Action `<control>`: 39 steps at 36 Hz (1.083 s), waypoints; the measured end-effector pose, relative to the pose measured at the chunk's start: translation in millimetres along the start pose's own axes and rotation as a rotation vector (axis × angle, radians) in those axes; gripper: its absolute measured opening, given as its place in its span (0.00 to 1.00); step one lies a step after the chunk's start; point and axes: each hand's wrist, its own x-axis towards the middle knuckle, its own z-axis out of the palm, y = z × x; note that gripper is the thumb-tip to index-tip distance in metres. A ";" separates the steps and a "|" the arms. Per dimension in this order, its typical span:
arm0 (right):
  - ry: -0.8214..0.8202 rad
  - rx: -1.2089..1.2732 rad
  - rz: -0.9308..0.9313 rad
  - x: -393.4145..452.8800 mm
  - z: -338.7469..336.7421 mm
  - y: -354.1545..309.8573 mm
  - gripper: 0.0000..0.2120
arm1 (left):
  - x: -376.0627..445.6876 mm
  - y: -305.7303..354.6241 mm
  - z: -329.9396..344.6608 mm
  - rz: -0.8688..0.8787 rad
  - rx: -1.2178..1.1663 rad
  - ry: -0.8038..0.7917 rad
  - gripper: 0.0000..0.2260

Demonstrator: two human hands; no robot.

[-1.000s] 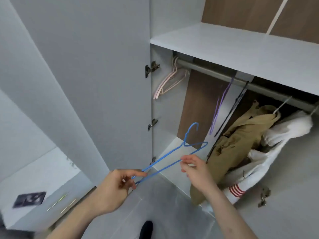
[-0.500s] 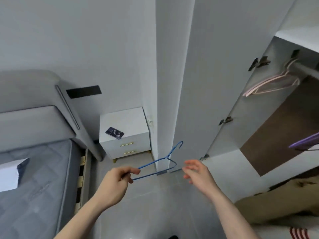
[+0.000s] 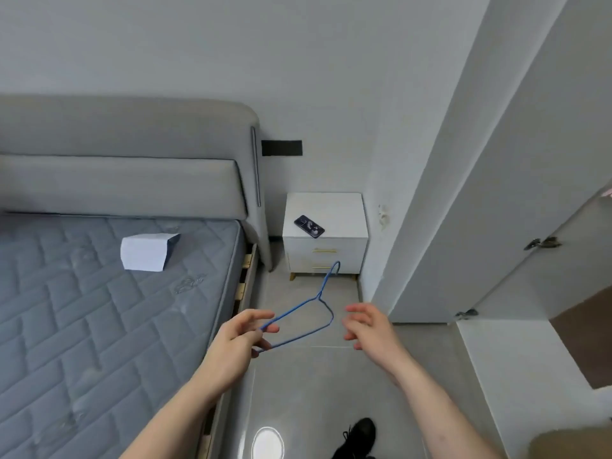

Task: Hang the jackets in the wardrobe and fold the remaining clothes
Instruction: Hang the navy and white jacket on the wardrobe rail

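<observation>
left hand (image 3: 240, 337): pinching one end of blue hanger (image 3: 306, 318), fingers curled on the wire
right hand (image 3: 367, 324): empty, fingers loosely spread, just beside hanger's other end, not touching
hanger: wire, held over floor (image 3: 308, 392) between both hands, hook pointing away toward nightstand (image 3: 326, 238)
nightstand: white, gold handles, dark phone (image 3: 309, 226) lying on top
bed (image 3: 99, 309): left side, bare grey quilted mattress, white folded item (image 3: 144, 251) resting on it
wardrobe door (image 3: 503, 207): open, right side, hinges showing
shoe (image 3: 359, 437): black, bottom edge on floor
</observation>
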 end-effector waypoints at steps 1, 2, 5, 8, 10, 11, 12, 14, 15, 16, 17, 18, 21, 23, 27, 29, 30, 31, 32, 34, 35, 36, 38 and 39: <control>-0.035 -0.012 0.001 -5.7 15.9 0.9 0.07 | -11.7 -8.2 -12.2 -0.006 -0.041 0.026 0.20; -0.066 -0.020 0.001 -10.3 30.4 2.1 0.07 | -22.9 -15.1 -22.3 -0.008 -0.076 0.050 0.20; -0.166 -0.065 0.004 -25.1 77.8 2.8 0.05 | -60.1 -30.8 -48.4 -0.023 -0.141 0.126 0.19; -0.269 -0.097 -0.002 -41.1 125.3 -0.4 0.04 | -96.5 -41.9 -70.1 -0.041 -0.188 0.191 0.19; -0.342 -0.124 -0.020 -49.3 155.3 -5.4 0.05 | -119.0 -48.4 -85.4 -0.041 -0.192 0.241 0.19; -0.376 -0.141 -0.027 -52.4 169.7 -9.1 0.06 | -129.1 -51.6 -92.9 -0.035 -0.187 0.270 0.19; -0.409 -0.156 -0.032 -55.5 184.2 -13.1 0.07 | -139.1 -55.2 -100.2 -0.030 -0.185 0.303 0.19; -0.474 -0.179 -0.042 -60.5 213.6 -21.0 0.09 | -157.5 -61.7 -115.0 -0.024 -0.196 0.372 0.19; -0.505 -0.188 -0.046 -62.4 228.5 -24.9 0.09 | -165.9 -64.8 -122.3 -0.024 -0.207 0.406 0.18; -0.539 -0.194 -0.048 -64.3 244.3 -29.2 0.09 | -173.9 -68.5 -129.9 -0.027 -0.218 0.439 0.18; -0.576 -0.201 -0.044 -66.4 259.8 -33.0 0.09 | -181.9 -72.7 -137.1 -0.037 -0.228 0.466 0.18; -0.615 -0.208 -0.037 -68.8 275.0 -36.3 0.09 | -189.7 -76.8 -143.8 -0.054 -0.240 0.486 0.18; -0.722 -0.222 -0.014 -75.5 314.8 -43.6 0.09 | -209.2 -89.8 -161.7 -0.121 -0.298 0.521 0.16; -0.794 -0.222 0.014 -80.9 338.9 -47.1 0.08 | -220.7 -100.9 -170.2 -0.167 -0.288 0.528 0.17; -0.930 -0.282 -0.001 -92.7 385.2 -48.1 0.08 | -244.2 -126.4 -178.8 -0.252 -0.203 0.596 0.17; -0.986 -0.318 -0.027 -97.2 406.7 -45.6 0.08 | -256.1 -137.5 -178.9 -0.289 -0.177 0.670 0.14; -1.012 -0.340 -0.040 -99.7 416.4 -43.6 0.08 | -262.9 -142.6 -177.8 -0.310 -0.181 0.720 0.12; -1.039 -0.364 -0.054 -102.7 425.5 -41.0 0.08 | -270.4 -147.7 -176.2 -0.332 -0.193 0.775 0.11; -1.068 -0.388 -0.067 -105.9 434.3 -37.9 0.08 | -278.2 -152.9 -174.4 -0.356 -0.204 0.825 0.10; -1.127 -0.433 -0.091 -113.9 450.5 -31.5 0.09 | -295.2 -163.5 -170.2 -0.406 -0.217 0.901 0.10; -1.158 -0.457 -0.105 -118.7 457.7 -28.7 0.09 | -305.1 -169.1 -168.1 -0.431 -0.225 0.936 0.10; -1.187 -0.481 -0.119 -124.0 463.8 -26.3 0.09 | -315.5 -175.2 -165.9 -0.454 -0.233 0.970 0.10; -1.244 -0.526 -0.144 -135.5 474.0 -22.0 0.08 | -338.1 -189.0 -161.6 -0.503 -0.241 1.031 0.10; -1.269 -0.544 -0.156 -140.4 477.6 -20.5 0.07 | -349.0 -195.8 -160.0 -0.530 -0.247 1.059 0.10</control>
